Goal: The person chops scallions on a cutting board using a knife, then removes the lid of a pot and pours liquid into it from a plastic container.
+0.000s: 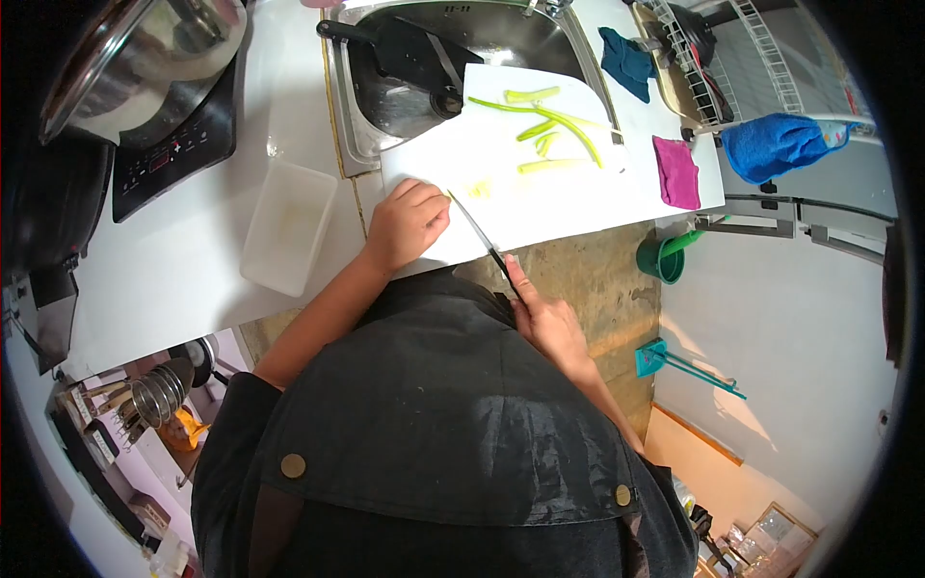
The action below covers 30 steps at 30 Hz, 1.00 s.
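Note:
My right hand [551, 332] grips a kitchen knife [474, 223] by its black handle. The blade points away from me, its tip beside the fingers of my left hand [409, 223]. Those fingers are curled down on the white cutting board [414, 159], and a bit of green shows at their tips; most of what they hold is hidden. Small pale-green cut bits [479, 187] lie just right of the blade. Farther back on the board are a long curved green stem [585, 140] and several pale-green vegetable pieces [532, 94].
Behind the board is a steel sink [371, 135] with a black pan-like item [409, 53] in it. A white plastic container [289, 228] stands left, near an induction cooktop [183, 144] and a large steel pot [145, 58]. Cloths, a magenta one [676, 173] among them, lie right.

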Motion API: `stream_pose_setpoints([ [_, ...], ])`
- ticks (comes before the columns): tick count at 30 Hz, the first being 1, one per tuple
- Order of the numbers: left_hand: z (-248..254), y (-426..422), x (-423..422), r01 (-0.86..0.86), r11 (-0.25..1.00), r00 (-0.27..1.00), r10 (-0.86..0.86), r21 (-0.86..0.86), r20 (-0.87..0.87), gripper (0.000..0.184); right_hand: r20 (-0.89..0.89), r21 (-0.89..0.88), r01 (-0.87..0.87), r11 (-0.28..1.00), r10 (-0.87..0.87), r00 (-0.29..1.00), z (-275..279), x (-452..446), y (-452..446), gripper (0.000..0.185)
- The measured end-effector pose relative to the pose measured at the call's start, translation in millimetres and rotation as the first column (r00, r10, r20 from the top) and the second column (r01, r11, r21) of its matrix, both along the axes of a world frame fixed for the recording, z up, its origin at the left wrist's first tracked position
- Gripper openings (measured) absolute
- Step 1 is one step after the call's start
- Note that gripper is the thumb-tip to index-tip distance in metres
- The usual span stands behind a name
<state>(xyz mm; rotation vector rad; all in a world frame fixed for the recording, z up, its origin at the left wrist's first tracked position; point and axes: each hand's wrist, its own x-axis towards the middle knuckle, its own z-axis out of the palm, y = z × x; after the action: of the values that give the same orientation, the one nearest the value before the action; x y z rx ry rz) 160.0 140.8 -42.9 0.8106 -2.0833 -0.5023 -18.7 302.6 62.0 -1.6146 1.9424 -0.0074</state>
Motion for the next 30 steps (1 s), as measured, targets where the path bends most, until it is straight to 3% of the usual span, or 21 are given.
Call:
stream_pose_setpoints([
  [13,2,0,0,-0.002,1.0,1.0,0.002,0.002,0.017,0.012,-0.127,0.069,-0.064,0.996,0.072,0.989,3,-2,-15,0.061],
  [15,2,0,0,-0.006,1.0,1.0,0.006,-0.004,0.023,0.012,-0.147,0.001,-0.085,0.996,0.084,0.986,-7,-1,-18,0.063],
  [30,-3,1,3,0.037,0.999,0.999,-0.037,-0.002,-0.009,0.013,-0.049,-0.015,-0.076,0.997,0.075,0.996,24,-25,6,0.059],
])
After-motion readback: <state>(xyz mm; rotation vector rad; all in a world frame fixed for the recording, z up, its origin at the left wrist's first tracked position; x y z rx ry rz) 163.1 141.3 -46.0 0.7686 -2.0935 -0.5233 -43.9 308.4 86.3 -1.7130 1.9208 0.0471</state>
